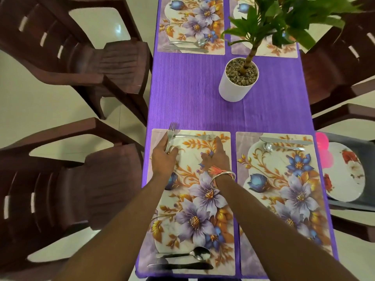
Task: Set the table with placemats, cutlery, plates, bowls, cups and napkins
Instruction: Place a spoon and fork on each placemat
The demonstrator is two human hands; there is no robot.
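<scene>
Head camera looks steeply down, close over the table (194, 94).

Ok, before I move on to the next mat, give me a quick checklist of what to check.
1. Laid fork flat along the far edge of the near left placemat: ok.
2. Right hand off it: cannot tell, fingertips lie right beside the tines.
3. Left hand gripping a spare fork: ok.
4. Near right placemat has a fork: not ok, only knife and spoon.
5. Plates on the table: not ok, floral plate sits on the chair.
</scene>
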